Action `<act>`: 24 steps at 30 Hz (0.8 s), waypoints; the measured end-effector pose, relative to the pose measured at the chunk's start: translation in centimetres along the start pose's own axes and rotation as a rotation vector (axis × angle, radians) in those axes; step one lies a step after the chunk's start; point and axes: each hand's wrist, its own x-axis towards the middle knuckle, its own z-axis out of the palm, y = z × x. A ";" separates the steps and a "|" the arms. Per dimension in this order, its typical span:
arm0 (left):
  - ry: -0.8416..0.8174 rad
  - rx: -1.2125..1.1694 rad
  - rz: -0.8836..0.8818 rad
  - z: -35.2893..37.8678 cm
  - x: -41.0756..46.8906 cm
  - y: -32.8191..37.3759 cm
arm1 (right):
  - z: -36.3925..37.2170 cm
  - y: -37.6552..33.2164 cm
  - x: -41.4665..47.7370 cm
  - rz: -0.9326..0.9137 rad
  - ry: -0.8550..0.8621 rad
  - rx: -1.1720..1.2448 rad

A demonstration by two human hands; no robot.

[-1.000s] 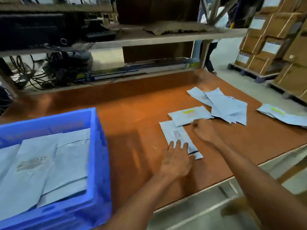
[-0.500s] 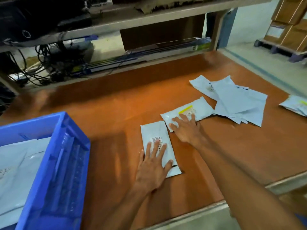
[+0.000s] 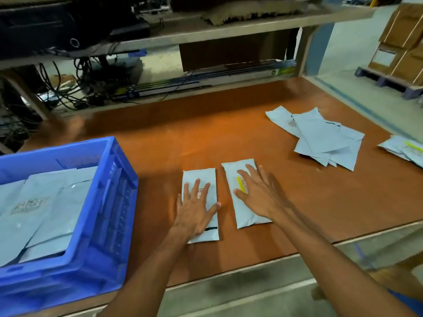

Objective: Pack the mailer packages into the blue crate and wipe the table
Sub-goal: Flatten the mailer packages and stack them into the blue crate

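Both mailers have slid closer, side by side near the blue crate [image 3: 119, 202], with the left hand [image 3: 194, 211] and right hand [image 3: 258, 197] pressing flat-fingered, ungripped; the next step, likely, is lifting them in.

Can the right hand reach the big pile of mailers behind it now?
Probably yes: only bare table lies between the right hand and the pile, though it presses another mailer.
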 end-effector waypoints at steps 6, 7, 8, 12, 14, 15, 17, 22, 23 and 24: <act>0.066 0.137 -0.024 1.8 0.0 0.8 | 3.3 -1.2 0.3 0.050 -0.065 -0.086; 0.069 0.144 -0.022 1.7 0.0 0.8 | 3.6 -1.4 0.0 0.029 -0.048 -0.104; 0.072 0.151 -0.020 1.6 -0.1 0.9 | 3.9 -1.6 -0.3 0.007 -0.025 -0.121; 0.071 0.122 -0.015 1.1 -0.9 1.8 | 4.9 -1.9 -0.7 -0.029 0.027 -0.170; 0.065 0.096 -0.008 0.8 -1.5 1.9 | 4.9 -2.3 -0.8 -0.043 0.021 -0.168; 0.061 0.085 -0.006 0.7 -1.9 1.8 | 4.8 -2.4 -1.0 -0.048 0.021 -0.159; 0.055 0.063 -0.006 0.2 -2.5 1.4 | 4.4 -2.9 -1.5 -0.048 0.036 -0.124; 0.204 0.021 0.009 -3.2 -2.6 -0.4 | 1.7 -6.6 -1.6 -0.014 0.134 0.078; 0.271 0.003 0.022 -4.9 -2.3 -0.6 | 0.6 -7.9 -1.3 -0.030 0.167 0.134; 0.352 -0.016 0.042 -7.1 -2.1 -0.8 | -0.5 -9.5 -0.8 -0.053 0.214 0.177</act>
